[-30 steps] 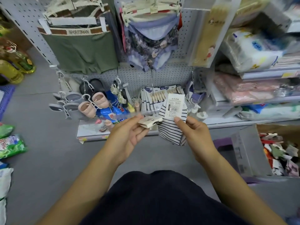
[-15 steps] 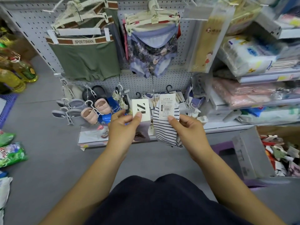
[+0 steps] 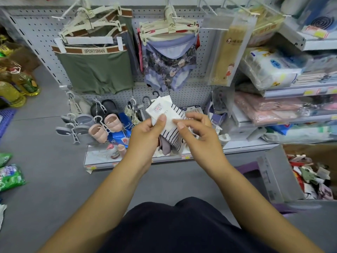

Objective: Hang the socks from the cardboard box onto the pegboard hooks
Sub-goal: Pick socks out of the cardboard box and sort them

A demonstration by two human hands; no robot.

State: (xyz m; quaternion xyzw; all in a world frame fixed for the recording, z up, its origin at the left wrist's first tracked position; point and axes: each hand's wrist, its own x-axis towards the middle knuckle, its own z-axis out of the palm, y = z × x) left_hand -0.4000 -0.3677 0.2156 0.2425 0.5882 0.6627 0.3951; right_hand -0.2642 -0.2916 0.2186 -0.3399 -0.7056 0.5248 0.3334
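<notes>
Both my hands hold sock pairs stacked together in front of the pegboard point(image 3: 184, 96). My left hand point(image 3: 145, 136) pinches the white card labels of the striped socks point(image 3: 173, 137), with a taupe sock pair tucked underneath. My right hand point(image 3: 196, 132) presses its thumb on the striped socks from the right. Two black hanger hooks point(image 3: 155, 94) stick up above the labels. The cardboard box point(image 3: 273, 179) with several more socks sits at the lower right.
Green boxer shorts point(image 3: 94, 70) and floral underwear point(image 3: 167, 64) hang on the upper pegboard. Slippers point(image 3: 104, 128) hang at lower left. Shelves of packaged goods point(image 3: 273, 70) stand at the right. Oil bottles point(image 3: 20, 84) and snack bags lie on the floor at left.
My hands have come together; the two sock pairs that were held side by side are now stacked, tilted to the left, and raised a little toward the pegboard.
</notes>
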